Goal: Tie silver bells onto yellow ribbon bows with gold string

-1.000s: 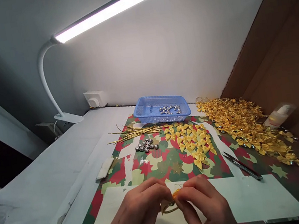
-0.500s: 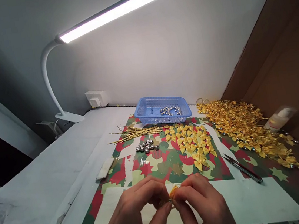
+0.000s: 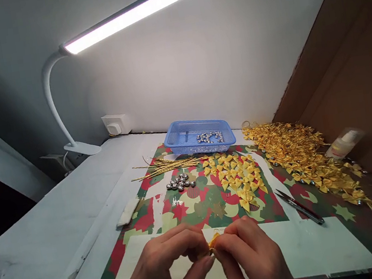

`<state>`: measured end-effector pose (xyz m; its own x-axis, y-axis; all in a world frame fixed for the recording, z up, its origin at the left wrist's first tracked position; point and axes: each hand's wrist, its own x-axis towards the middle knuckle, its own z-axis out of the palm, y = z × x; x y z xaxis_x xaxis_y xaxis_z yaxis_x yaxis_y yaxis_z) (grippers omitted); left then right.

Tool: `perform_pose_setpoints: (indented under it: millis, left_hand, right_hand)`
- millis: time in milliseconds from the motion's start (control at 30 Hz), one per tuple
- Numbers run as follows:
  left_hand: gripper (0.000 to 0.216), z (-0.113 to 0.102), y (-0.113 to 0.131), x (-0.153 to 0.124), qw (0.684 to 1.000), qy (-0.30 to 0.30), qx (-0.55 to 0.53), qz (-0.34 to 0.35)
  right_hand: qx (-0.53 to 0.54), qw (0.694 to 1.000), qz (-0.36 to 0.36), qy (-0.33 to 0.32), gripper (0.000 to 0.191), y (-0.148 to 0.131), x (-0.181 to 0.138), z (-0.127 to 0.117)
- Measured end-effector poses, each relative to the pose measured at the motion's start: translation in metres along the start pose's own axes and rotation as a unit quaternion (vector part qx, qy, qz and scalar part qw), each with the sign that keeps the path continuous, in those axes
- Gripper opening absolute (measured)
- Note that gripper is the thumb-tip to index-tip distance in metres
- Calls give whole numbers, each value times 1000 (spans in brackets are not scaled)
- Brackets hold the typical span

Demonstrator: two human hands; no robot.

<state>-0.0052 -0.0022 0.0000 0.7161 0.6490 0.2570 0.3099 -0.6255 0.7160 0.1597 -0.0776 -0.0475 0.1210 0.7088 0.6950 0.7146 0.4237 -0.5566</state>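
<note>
Between my two hands, just above the pale sheet, is a small yellow ribbon bow (image 3: 214, 238), partly covered by fingertips. My left hand (image 3: 176, 262) pinches at its left side, where a bit of silvery bell and gold tie shows; the exact grip is hidden. My right hand (image 3: 248, 251) has thumb and forefinger closed on the bow from the right. Beyond the hands lie loose yellow bows (image 3: 242, 175), a small heap of silver bells (image 3: 180, 183) and a bundle of gold twist ties (image 3: 165, 166).
A blue basket (image 3: 201, 149) with silver bells stands at the back. To the right are black-tipped tweezers (image 3: 299, 206), a big pile of finished-looking bows (image 3: 296, 155) and a small bottle (image 3: 343, 144). A white folded pad (image 3: 127, 213) lies left, under a clip lamp (image 3: 82, 148).
The camera view has shifted slightly. Both hands stay close together at the bow, and the silver bell between the fingertips shows less than before.
</note>
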Motion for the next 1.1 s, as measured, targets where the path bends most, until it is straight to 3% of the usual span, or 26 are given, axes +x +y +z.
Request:
perform_pose_setpoints:
  millis: [233,367,800,933,1100]
  left_hand:
    - [18,3,-6,-1,1000,18,-4,-14]
    - [18,2,-2,0,993,40,-80,-77]
    - [11,-3,3,-2,914,36,-320,-246]
    - [13,-5,3,-1,892,28,-361,-271]
    - [12,-3,3,-1,881,37,-368,-296]
  right_hand:
    - [-4,1000,-4,10,17,-2,3,2]
    - [-16,1000,-7,12,18,-3,4,4]
    - [1,1000,8,-10,17,-7,3,6]
    - [86,994,58,-39,16,-4,1,2]
    - [241,958,150,-38,26,3,22,-20]
